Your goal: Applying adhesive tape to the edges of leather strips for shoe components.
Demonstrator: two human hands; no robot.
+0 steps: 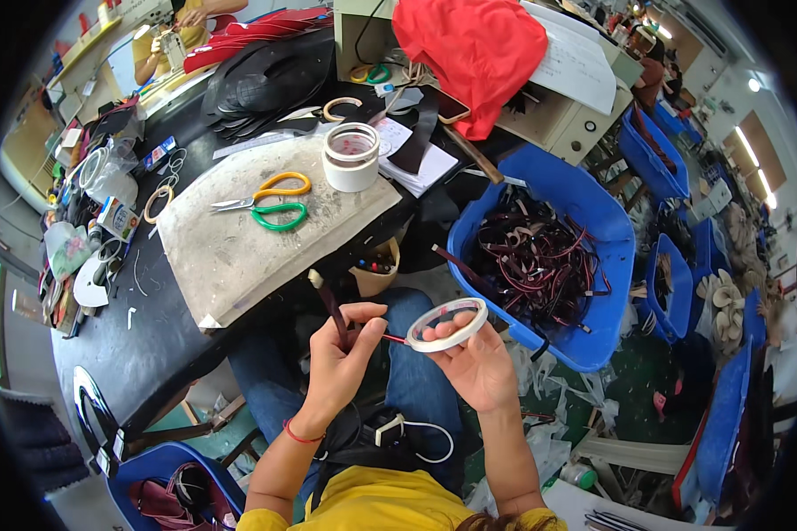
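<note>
My left hand (341,354) pinches a dark leather strap (329,301) that rises tilted toward the table, its pale tip uppermost. My right hand (471,358) holds a thin roll of white tape (449,323) flat on its fingers. A red strip of tape (396,338) runs from the roll to the strap at my left fingertips. Both hands hover over my lap in blue jeans, just in front of the table edge.
A worn grey work board (239,239) on the dark table carries yellow- and green-handled scissors (270,202) and stacked tape rolls (352,157). A blue bin (593,212) of dark and red straps stands right of my knees. Another person sews at far left.
</note>
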